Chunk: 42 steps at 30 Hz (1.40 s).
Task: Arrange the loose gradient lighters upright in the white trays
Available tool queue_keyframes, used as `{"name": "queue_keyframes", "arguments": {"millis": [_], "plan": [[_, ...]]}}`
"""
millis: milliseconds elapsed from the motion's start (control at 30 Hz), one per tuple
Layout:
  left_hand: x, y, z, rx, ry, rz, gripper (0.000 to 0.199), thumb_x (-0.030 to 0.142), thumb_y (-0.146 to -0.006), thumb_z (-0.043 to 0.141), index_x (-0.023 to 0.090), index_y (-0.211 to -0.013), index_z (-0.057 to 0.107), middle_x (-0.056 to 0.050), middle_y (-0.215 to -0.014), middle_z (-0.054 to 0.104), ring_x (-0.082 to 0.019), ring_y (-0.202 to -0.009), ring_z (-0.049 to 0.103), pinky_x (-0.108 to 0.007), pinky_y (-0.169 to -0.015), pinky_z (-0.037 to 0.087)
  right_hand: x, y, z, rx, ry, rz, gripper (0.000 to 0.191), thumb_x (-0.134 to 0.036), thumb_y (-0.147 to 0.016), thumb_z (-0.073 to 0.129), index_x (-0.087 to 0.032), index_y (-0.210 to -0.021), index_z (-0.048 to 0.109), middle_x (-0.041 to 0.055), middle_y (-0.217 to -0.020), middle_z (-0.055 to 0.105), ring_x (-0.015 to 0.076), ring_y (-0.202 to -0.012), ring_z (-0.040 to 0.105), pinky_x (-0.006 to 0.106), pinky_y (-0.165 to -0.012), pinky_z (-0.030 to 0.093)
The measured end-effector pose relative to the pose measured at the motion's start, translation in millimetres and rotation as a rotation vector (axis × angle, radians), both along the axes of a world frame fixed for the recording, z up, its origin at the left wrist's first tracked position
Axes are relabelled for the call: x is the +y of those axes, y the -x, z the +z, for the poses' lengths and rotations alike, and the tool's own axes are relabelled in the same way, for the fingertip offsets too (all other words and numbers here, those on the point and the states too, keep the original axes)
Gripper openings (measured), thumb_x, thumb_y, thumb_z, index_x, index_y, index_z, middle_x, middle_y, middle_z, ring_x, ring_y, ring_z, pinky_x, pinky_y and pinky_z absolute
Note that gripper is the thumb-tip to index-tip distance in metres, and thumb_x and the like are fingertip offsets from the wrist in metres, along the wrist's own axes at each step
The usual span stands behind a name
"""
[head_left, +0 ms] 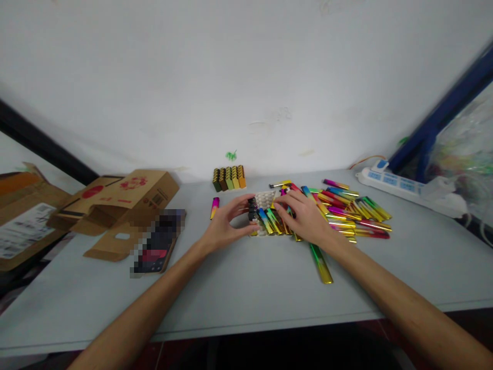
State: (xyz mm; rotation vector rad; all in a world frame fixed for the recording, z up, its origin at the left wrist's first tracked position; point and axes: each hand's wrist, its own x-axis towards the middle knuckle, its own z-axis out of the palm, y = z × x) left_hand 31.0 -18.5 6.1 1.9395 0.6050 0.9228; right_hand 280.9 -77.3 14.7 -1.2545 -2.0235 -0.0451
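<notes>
A white tray with rows of small pockets lies on the table in front of me. Shiny rainbow-and-gold lighters are lined up at its front, and a few with black tops stand at its left end. My left hand curves round that end, thumb in front and fingers behind, closed on the black-topped lighters. Over the tray's right part is my right hand, its fingertips pinched at a lighter that they mostly hide. Beneath that wrist a green-and-gold lighter lies flat.
Loose lighters are heaped right of the tray. A block of upright gold lighters stands by the wall, and one purple lighter is nearby. Cardboard boxes and a phone lie left; a power strip lies right.
</notes>
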Motion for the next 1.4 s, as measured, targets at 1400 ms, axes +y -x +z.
{"name": "queue_keyframes", "arguments": {"millis": [1400], "plan": [[-0.6, 8.6, -4.6, -0.255, 0.014, 0.375, 0.035, 0.030, -0.086, 0.082, 0.019, -0.117, 0.069, -0.005, -0.109, 0.075, -0.013, -0.088, 0.075, -0.026, -0.085, 0.064, 12.1, 39.8, 3.3, 0.135, 0.306, 0.165, 0.048, -0.045, -0.088, 0.082, -0.016, -0.124, 0.071, 0.0097, -0.102, 0.079, 0.0223, -0.080, 0.073, 0.038, -0.080, 0.058]]}}
